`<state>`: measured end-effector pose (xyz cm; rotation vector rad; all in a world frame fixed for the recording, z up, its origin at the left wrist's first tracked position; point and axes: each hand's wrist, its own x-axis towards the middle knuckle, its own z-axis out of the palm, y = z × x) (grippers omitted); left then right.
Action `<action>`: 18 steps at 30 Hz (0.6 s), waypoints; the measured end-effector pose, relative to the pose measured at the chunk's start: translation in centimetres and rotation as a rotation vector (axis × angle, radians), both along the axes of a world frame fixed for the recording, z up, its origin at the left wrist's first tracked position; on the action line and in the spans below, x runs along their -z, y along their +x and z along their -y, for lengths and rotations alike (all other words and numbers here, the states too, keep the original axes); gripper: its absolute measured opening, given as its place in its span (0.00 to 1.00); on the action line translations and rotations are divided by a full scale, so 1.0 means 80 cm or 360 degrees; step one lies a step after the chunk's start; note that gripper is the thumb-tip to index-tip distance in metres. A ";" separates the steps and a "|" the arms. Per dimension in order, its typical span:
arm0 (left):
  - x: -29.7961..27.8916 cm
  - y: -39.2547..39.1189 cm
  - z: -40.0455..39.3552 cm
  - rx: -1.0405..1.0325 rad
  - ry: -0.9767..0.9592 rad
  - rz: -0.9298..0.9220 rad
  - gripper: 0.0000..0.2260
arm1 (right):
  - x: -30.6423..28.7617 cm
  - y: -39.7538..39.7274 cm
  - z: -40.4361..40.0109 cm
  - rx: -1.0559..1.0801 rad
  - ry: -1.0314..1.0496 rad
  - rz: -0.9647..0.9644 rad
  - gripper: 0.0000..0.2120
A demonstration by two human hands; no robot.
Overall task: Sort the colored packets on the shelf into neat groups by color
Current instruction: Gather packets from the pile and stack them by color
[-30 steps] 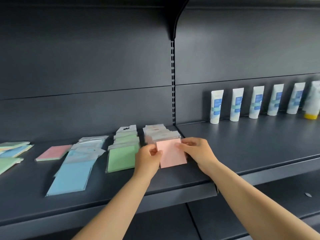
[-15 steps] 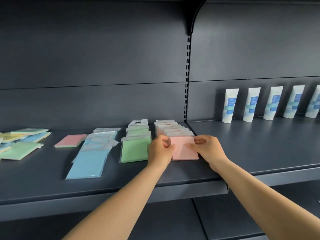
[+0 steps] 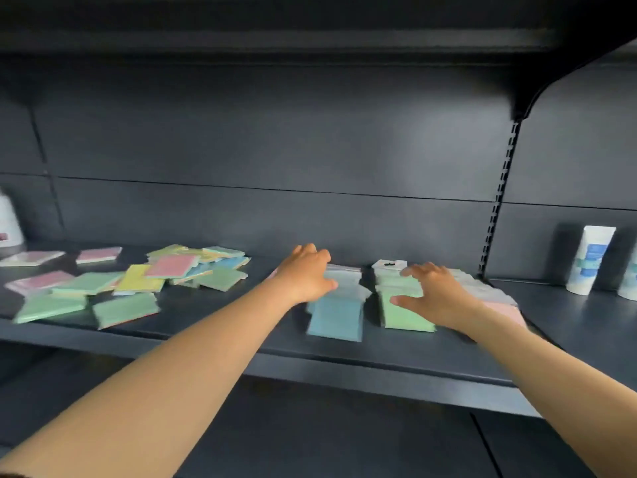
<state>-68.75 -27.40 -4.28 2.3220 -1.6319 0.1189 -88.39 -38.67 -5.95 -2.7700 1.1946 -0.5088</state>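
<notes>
since both hands left the pink packet | left hand, right hand released

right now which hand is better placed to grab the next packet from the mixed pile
Left. The left hand is above the blue row, nearer the mixed pile; the right hand hovers over the green row, farther away.
</notes>
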 end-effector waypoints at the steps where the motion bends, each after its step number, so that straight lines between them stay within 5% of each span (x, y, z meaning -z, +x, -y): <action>1: -0.003 0.025 -0.025 -0.0048 0.0014 0.0036 0.24 | -0.003 0.026 -0.020 -0.0043 -0.0003 -0.0030 0.28; 8: -0.011 0.207 -0.210 -0.0378 0.0152 0.0238 0.25 | -0.014 0.194 -0.157 -0.0319 -0.0059 -0.0062 0.27; 18: 0.010 0.388 -0.394 -0.0558 0.0289 0.0033 0.24 | -0.008 0.371 -0.309 -0.0450 -0.0004 -0.0139 0.28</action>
